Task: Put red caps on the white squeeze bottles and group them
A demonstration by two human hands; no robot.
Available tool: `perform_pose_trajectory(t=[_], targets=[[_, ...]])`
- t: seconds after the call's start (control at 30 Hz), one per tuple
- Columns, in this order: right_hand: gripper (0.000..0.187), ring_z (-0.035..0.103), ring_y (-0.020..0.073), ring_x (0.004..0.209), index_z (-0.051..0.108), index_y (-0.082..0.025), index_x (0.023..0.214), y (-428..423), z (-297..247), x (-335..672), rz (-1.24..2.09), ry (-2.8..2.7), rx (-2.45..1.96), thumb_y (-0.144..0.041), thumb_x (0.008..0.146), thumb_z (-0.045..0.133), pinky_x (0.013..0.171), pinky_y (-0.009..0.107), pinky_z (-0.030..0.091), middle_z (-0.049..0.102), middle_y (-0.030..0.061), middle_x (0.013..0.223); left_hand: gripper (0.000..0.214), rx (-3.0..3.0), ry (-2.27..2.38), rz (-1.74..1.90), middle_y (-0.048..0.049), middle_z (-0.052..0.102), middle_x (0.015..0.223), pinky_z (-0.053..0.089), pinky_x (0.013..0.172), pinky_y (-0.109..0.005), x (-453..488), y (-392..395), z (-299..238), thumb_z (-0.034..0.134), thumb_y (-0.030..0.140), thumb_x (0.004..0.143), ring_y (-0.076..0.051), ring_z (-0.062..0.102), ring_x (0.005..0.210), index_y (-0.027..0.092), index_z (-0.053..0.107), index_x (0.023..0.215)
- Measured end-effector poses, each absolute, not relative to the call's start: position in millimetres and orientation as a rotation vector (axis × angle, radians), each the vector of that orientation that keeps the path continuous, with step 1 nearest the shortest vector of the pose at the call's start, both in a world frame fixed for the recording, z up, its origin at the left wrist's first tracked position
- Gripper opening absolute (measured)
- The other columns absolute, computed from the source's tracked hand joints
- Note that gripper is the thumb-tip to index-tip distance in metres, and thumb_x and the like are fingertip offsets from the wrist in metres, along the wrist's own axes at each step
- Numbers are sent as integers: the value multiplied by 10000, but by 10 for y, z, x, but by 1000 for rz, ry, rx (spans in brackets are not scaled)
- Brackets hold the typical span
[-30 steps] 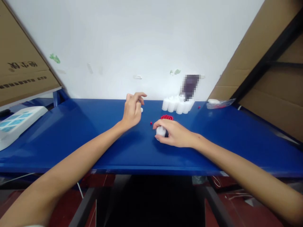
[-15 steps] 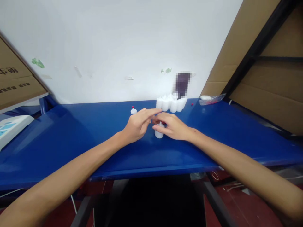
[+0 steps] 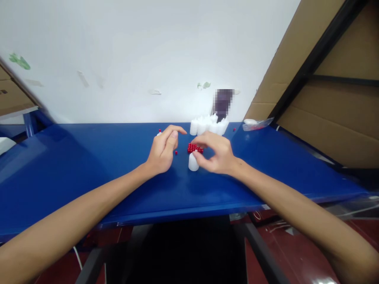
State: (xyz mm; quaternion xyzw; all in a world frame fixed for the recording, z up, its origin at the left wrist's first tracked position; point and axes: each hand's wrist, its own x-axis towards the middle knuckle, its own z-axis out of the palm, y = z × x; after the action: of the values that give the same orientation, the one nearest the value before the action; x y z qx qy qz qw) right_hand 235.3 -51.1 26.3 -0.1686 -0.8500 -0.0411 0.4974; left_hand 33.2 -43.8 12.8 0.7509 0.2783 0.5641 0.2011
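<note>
A white plastic dropper bottle (image 3: 193, 162) stands upright on the blue table. My right hand (image 3: 216, 154) is beside it, fingers bent and apart from the thumb, which is at the bottle's upper right side. Just behind the bottle lies a block of small red caps (image 3: 193, 148), partly covered by those fingers. My left hand (image 3: 162, 152) is off to the left, index finger stretched out and the others curled; no object shows in it. A loose red cap (image 3: 176, 152) lies right of it. Another red-tipped bottle (image 3: 159, 133) is mostly hidden behind this hand.
Several white bottles (image 3: 204, 125) stand grouped near the wall. A clear plastic bag (image 3: 257, 125) and a white round object (image 3: 250, 121) lie at the back right, with a single red cap (image 3: 234, 129) nearby. Cardboard (image 3: 334, 126) borders the right side.
My hands have drawn apart, the left one moving left from above the right. The red caps and the bottle's top are now in sight. The whole view has shifted slightly.
</note>
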Motion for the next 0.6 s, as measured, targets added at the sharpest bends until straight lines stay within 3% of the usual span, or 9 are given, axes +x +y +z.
perform_pose_trajectory(t=[0.13,0.27,0.5,0.6], targets=[[154,595,201,797,673,-227,1021,-538,222,2229,-352,-2215,-348,-271,896,594,697,357,496,674,58,905,406,2217,667,1518,44,451,600,395,549,-275,388,-555,129,317,456,1074,-108,427,519,187,606,1165],[115,516,202,774,690,-199,980,-534,179,2166,-603,-2168,-317,-241,928,596,673,350,424,616,57,825,450,2262,551,1524,42,494,614,401,550,-278,436,-590,111,281,489,1073,-110,453,515,181,552,1258],[218,439,165,677,600,-204,717,-582,181,2116,-608,-2053,-366,-192,934,574,687,359,297,551,7,668,544,2256,512,1397,52,471,605,384,518,-277,492,-635,193,267,610,1040,-118,449,500,190,500,1297],[164,372,120,560,591,-204,751,-620,218,2133,-468,-2037,-424,-172,911,571,674,352,273,462,-46,573,603,2260,588,1367,59,429,593,381,531,-288,483,-620,228,245,655,1021,-125,426,501,196,490,1325]])
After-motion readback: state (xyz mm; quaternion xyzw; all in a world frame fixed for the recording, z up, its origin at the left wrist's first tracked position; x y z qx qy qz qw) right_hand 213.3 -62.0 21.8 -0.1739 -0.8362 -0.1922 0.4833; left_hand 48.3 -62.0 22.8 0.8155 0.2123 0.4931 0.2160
